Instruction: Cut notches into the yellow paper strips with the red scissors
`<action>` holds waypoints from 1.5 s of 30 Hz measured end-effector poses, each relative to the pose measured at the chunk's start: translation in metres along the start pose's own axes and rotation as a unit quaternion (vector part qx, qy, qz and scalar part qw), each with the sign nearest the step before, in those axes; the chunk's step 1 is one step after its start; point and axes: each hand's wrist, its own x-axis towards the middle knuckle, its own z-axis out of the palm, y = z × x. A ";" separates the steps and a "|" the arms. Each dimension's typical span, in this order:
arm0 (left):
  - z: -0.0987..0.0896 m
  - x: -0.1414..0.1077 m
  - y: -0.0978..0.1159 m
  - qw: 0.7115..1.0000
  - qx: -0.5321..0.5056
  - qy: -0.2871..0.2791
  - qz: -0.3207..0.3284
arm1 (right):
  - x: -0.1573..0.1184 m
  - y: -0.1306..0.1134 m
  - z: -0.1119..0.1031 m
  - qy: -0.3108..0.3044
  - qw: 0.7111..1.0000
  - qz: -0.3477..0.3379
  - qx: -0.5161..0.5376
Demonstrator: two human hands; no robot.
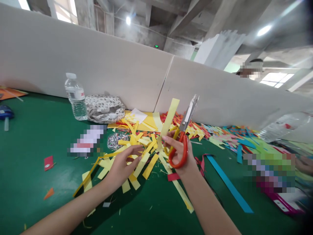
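My right hand (pixel 179 150) holds scissors with red and yellow handles (pixel 181 151), their blades pointing up. A pale yellow paper strip (pixel 170 116) stands upright by its fingertips, apparently pinched by them. To the left, my left hand (pixel 127 163) hovers at the pile of yellow paper strips (pixel 146 147), fingers curved and apart, with nothing gripped between them. Beneath my right wrist runs a long pale yellow strip (pixel 182 192), and a short red strip (pixel 173 177) lies beside the wrist.
Behind the pile are a water bottle (pixel 76 98), a patterned cloth bag (pixel 105 107) and a white partition (pixel 117 65). A bag of small beads (pixel 117 141) lies left of the strips. Blue strip (pixel 230 184) and coloured paper scraps (pixel 227 133) lie right. Another person's hand (pixel 304 163) shows at the right edge.
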 end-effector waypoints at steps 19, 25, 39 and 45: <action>0.002 0.005 -0.006 0.985 -0.108 -0.073 -0.114 | -0.023 0.049 0.009 -0.037 0.974 0.159 0.160; 0.003 0.001 -0.007 0.991 -0.023 -0.117 -0.061 | -0.021 0.036 0.011 -0.060 0.972 0.129 0.188; -0.004 0.004 0.006 0.993 -0.069 -0.055 -0.083 | -0.007 0.001 -0.016 -0.169 0.952 0.215 0.140; -0.007 0.007 0.000 0.986 -0.139 0.064 -0.066 | -0.017 0.022 -0.010 -0.226 0.963 0.146 -0.026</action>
